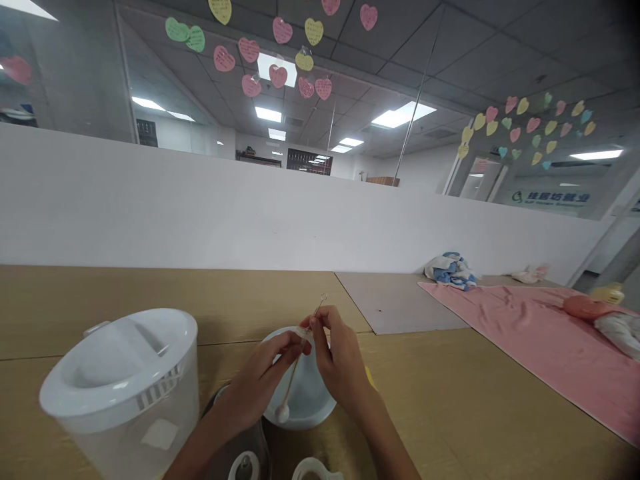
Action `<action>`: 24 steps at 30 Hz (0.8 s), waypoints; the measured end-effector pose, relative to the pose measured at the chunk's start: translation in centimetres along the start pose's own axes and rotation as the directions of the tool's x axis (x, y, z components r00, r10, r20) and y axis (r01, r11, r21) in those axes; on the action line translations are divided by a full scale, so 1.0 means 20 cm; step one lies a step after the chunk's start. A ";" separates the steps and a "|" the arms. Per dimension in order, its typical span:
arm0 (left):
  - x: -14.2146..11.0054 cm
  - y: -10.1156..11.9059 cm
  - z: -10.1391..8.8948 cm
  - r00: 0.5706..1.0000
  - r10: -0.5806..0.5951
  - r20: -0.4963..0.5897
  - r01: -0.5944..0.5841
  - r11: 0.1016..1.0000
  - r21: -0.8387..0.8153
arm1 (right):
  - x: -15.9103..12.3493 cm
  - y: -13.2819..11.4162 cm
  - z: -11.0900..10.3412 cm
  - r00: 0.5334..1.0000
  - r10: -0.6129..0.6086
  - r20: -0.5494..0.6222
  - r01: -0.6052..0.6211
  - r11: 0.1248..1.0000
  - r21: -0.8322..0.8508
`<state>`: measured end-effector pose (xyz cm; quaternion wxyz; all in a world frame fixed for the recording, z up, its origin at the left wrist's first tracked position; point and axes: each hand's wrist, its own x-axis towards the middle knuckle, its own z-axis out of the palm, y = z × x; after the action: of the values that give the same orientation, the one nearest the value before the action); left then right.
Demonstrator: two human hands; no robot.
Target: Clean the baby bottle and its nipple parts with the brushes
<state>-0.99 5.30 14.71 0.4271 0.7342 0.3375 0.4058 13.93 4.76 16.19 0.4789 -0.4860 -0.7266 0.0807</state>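
Note:
My left hand [265, 373] is closed, its thumb and fingers pinching a thin straw [293, 379] with a round white ball [283, 413] at its lower end. The straw slants down over a pale round basin [313, 407]. At its upper end a small translucent piece [302, 331] shows between my fingertips. My right hand [343, 360] is also closed, pinching a thin wire [318, 309] that ends above in a small loop. The wire lines up with the straw's top; whether it runs inside is hidden by my fingers.
A white lidded bucket [120, 393] stands at the left. By my left forearm lies a dark grey object [240, 447], and a white ring-shaped part [313, 469] is at the near edge. Rightward are a pink cloth [540, 340] and a blue-and-white cloth bundle [451, 271], before a low white wall [300, 227].

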 end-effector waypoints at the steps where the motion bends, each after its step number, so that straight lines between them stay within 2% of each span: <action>1: 0.00 0.00 0.00 1.000 0.001 0.005 -0.001 1.000 -0.001 | 0.00 0.00 0.00 1.000 0.006 -0.007 -0.006 1.000 0.008; 5: 0.00 0.01 0.00 1.000 0.006 0.001 -0.006 1.000 0.002 | -0.01 -0.01 0.01 0.999 0.044 -0.026 -0.042 0.997 0.061; 11: 0.00 0.03 -0.01 1.000 0.028 0.015 -0.028 0.999 0.019 | 0.00 -0.01 0.02 0.997 0.039 -0.070 -0.032 0.995 0.090; 18: 0.00 0.02 -0.02 0.999 0.005 0.045 -0.008 0.998 0.070 | -0.01 0.01 0.02 0.986 0.128 -0.104 -0.115 0.986 0.123; 20: 0.00 0.01 -0.01 0.999 0.007 0.035 -0.009 0.998 0.059 | 0.00 0.00 0.01 0.989 0.119 -0.082 -0.105 0.982 0.154; 24: 0.00 0.01 -0.01 1.000 0.022 0.008 -0.022 0.999 0.037 | 0.02 -0.03 -0.04 0.998 0.040 0.039 -0.046 0.981 0.188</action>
<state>-1.15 5.16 14.99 0.4103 0.7472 0.3350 0.4013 14.16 4.59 17.17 0.5082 -0.4524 -0.7132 0.1683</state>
